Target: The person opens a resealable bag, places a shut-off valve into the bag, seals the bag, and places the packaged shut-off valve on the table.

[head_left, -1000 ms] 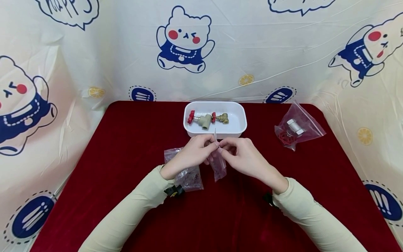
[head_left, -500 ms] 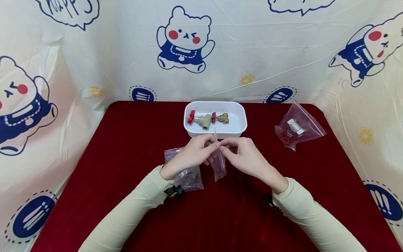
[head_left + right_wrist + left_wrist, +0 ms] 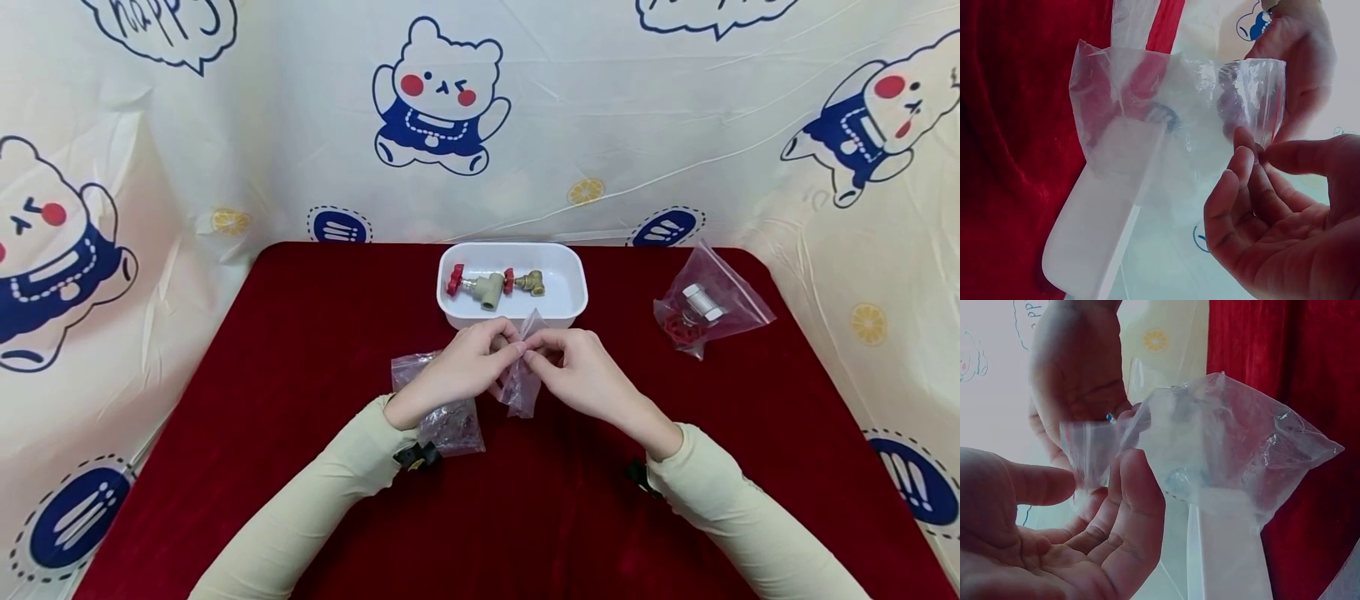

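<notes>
A clear zip-lock bag hangs between both hands in the head view, just in front of the white tub. My left hand pinches its top edge from the left, thumb against fingers. From the other side my right hand pinches the same edge, the fingertips of both hands almost meeting. In the left wrist view the bag spreads out thin and see-through, and I make out nothing inside it. The right wrist view shows the zip end of the bag at the right hand's fingertips.
Behind the hands stands a white tub holding a grey valve and a brass valve, both with red handles. Another clear bag lies under the left forearm. At right, a bag contains a metal valve with red handle.
The held bag has turned from nearly edge-on to a wider, crumpled face, and its lower end has risen slightly. Both hands keep their pinch at almost the same spot.
</notes>
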Demonstrator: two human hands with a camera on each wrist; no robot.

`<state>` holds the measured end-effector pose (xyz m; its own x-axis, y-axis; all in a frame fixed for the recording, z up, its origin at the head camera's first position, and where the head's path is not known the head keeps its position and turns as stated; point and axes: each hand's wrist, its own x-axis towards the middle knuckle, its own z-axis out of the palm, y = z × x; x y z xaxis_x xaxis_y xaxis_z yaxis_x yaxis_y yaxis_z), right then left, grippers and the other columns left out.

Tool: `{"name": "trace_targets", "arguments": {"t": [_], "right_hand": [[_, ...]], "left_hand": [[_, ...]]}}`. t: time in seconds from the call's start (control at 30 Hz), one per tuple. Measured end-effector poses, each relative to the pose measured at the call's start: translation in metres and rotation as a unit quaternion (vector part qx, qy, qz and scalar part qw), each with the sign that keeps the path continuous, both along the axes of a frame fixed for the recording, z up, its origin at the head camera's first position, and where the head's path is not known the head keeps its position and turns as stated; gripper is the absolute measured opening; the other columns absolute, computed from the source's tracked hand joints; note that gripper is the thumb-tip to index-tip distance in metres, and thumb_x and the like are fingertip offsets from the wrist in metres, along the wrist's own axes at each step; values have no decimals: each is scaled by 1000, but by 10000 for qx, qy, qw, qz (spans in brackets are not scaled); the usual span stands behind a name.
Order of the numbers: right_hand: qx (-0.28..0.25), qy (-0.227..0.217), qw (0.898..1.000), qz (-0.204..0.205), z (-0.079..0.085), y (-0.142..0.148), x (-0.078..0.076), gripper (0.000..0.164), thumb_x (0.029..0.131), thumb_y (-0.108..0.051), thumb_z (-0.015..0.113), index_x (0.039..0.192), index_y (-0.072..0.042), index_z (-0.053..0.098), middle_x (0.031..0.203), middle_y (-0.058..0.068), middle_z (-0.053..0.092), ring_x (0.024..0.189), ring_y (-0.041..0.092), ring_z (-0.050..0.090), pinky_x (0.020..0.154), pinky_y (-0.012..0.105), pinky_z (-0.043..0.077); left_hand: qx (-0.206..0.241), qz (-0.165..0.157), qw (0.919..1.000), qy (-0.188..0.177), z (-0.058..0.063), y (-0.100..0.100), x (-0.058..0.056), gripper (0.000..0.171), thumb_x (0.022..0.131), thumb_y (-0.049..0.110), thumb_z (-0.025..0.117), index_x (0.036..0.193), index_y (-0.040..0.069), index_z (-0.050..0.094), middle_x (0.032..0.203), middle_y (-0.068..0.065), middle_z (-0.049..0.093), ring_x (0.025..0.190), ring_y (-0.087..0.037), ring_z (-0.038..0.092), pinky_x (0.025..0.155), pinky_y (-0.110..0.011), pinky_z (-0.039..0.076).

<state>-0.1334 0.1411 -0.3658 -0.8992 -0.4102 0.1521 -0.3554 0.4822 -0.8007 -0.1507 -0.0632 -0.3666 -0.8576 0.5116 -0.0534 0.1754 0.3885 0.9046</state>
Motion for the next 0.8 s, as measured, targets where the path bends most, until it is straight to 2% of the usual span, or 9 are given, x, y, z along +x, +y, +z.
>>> {"name": "trace_targets", "arguments": {"t": [0.17, 0.33, 0.43, 0.6, 0.8], "right_hand": [[-24, -69, 9999, -86, -2, -1, -1, 16, 103, -12, 65, 105, -8, 80, 91, -2, 76, 72, 13, 64, 63, 28, 51], [-21, -81, 9999, -144, -2, -1, -3, 18, 105, -22, 65, 102, -12, 80, 84, -3, 71, 65, 15, 57, 58, 29, 47], [-74, -104, 9998, -119, -3, -1, -4, 18, 105, -21, 66, 100, -11, 79, 83, -3, 70, 66, 15, 57, 58, 28, 47], [-118, -243, 9996, -107, -2, -1, -3, 15, 103, -16, 67, 96, -9, 79, 82, -3, 72, 68, 15, 59, 59, 27, 46], [-145, -364, 9992, -92, -4, 0, -2, 15, 102, -14, 68, 93, -10, 79, 78, -3, 73, 67, 14, 58, 58, 26, 44]], "left_hand": [[-222, 60, 9987, 464, 0, -1, 0, 13, 107, 16, 59, 106, 5, 66, 79, -1, 70, 55, -19, 64, 53, -31, 52], [-313, 91, 9969, 720, -2, 1, 1, 6, 103, 12, 63, 105, 7, 66, 78, 2, 70, 57, -14, 63, 59, -30, 53], [-337, 92, 9956, 869, -3, 1, 2, 5, 100, 9, 66, 104, 7, 67, 78, 3, 71, 60, -12, 63, 62, -29, 53], [-310, 7, 9955, 894, -2, 2, 7, 8, 98, 9, 71, 104, 7, 66, 82, 2, 73, 62, -11, 66, 65, -29, 56], [-376, -97, 9951, 914, 3, 3, 13, 10, 98, 7, 73, 104, 6, 66, 84, 0, 74, 60, -12, 67, 61, -28, 57]]}}
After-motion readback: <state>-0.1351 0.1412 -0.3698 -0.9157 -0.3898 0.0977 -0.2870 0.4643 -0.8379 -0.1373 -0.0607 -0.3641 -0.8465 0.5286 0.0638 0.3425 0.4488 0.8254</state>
